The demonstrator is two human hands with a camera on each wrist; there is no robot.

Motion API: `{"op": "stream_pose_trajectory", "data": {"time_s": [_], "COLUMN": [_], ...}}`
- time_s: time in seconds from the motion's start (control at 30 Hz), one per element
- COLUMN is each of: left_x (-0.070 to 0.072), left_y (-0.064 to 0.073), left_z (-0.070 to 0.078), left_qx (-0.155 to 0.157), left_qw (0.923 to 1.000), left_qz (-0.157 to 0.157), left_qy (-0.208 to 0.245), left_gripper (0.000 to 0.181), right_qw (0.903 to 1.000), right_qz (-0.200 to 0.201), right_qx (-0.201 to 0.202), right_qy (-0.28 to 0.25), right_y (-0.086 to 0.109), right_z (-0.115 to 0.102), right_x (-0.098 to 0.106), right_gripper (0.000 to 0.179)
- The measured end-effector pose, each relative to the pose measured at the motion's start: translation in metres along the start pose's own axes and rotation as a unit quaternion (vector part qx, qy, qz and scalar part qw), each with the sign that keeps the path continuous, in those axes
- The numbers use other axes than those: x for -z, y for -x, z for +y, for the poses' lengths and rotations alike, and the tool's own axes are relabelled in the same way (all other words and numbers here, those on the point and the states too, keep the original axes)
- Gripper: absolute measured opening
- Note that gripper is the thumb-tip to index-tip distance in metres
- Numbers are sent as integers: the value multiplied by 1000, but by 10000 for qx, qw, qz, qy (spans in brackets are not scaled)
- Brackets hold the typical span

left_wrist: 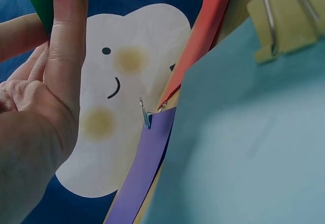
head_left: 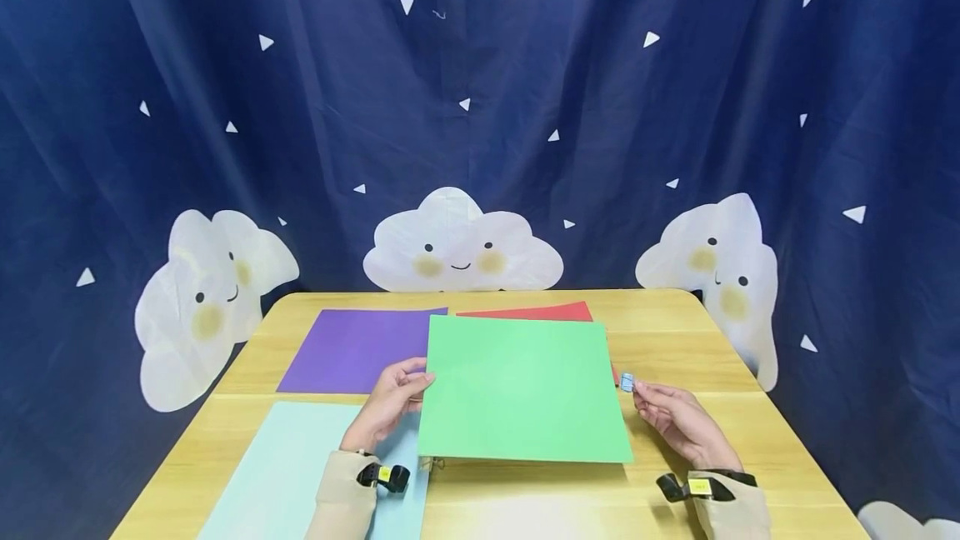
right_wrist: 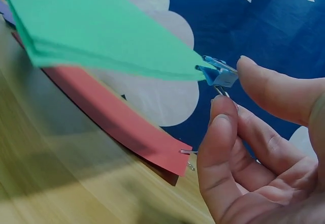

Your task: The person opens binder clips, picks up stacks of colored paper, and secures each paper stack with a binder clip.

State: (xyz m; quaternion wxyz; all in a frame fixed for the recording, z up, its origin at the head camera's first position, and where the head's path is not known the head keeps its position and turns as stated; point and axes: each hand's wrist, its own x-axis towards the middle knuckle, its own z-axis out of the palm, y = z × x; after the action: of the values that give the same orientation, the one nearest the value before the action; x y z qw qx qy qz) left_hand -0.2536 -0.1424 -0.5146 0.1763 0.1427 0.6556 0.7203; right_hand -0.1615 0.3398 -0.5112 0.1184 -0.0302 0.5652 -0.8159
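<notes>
A stack of green paper sheets (head_left: 521,390) is held tilted above the table. My left hand (head_left: 392,402) pinches its left edge between thumb and fingers. Between the thumb and fingertips of my right hand (head_left: 678,419) is a small blue binder clip (right_wrist: 223,76), squeezed by its wire handles. In the right wrist view the clip's mouth is spread, right at the corner of the green sheets. The head view has the clip just off the stack's right edge.
Purple paper (head_left: 360,348) and red paper (head_left: 540,312) lie at the back of the wooden table (head_left: 675,344), the red partly behind the green. Light blue paper (head_left: 277,473) lies front left, with a yellowish binder clip (left_wrist: 289,21) on it. A cloud-print curtain (head_left: 465,148) hangs behind.
</notes>
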Motion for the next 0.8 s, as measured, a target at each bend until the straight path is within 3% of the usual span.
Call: {"op": "stream_pose_trajectory", "data": {"time_s": [0.1, 0.53, 0.8], "left_x": [1, 2, 0], "left_y": [0, 1, 1], "left_z": [1, 3, 3], "left_qx": [-6, 66, 32], "left_qw": [10000, 9999, 9999], "left_qz": [6, 101, 71], "left_qy": [-36, -112, -136], "left_gripper": [57, 64, 63], "right_qw": [9999, 9992, 9989], "right_qz": [-98, 153, -46], "right_qx": [8, -208, -315], "right_qy": [30, 308, 352], "right_y": [-1, -3, -4], "right_z": [1, 3, 2], "right_x": [2, 2, 1], "right_gripper": [29, 26, 26]}}
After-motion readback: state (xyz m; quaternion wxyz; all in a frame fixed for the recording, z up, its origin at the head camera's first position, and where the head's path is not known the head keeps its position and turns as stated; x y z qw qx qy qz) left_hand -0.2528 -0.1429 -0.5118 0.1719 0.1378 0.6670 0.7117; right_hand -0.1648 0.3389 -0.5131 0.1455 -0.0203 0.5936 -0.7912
